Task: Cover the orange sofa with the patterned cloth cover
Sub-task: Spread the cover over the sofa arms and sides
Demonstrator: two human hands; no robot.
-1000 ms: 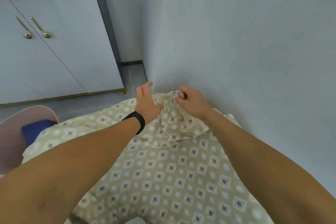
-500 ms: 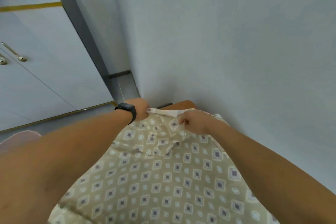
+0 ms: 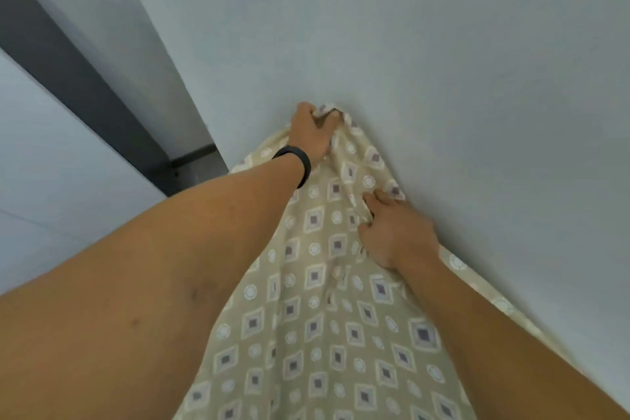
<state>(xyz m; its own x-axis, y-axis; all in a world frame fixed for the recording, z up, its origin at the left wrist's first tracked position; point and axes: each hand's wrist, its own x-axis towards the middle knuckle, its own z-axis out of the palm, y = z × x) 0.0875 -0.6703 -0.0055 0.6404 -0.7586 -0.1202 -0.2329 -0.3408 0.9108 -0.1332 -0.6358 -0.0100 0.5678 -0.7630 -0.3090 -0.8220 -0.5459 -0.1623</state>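
The beige patterned cloth cover (image 3: 320,327), printed with diamonds and circles, lies over the sofa and runs up to the wall. No orange of the sofa shows; the cloth hides it. My left hand (image 3: 312,133), with a black band on the wrist, grips the bunched far corner of the cover against the wall. My right hand (image 3: 395,232) rests on the cover nearer to me, beside the wall, its fingers curled into the folds of the cloth.
A pale grey wall (image 3: 443,61) stands straight ahead and to the right, touching the cover's edge. At the left are a white cupboard door (image 3: 51,164) and its dark side panel (image 3: 78,72), with a strip of floor (image 3: 197,167) between cupboard and wall.
The view has swung closer to the wall. My left hand has carried the cover's corner up against the wall, over the orange strip seen earlier. My right hand has dropped back along the wall edge.
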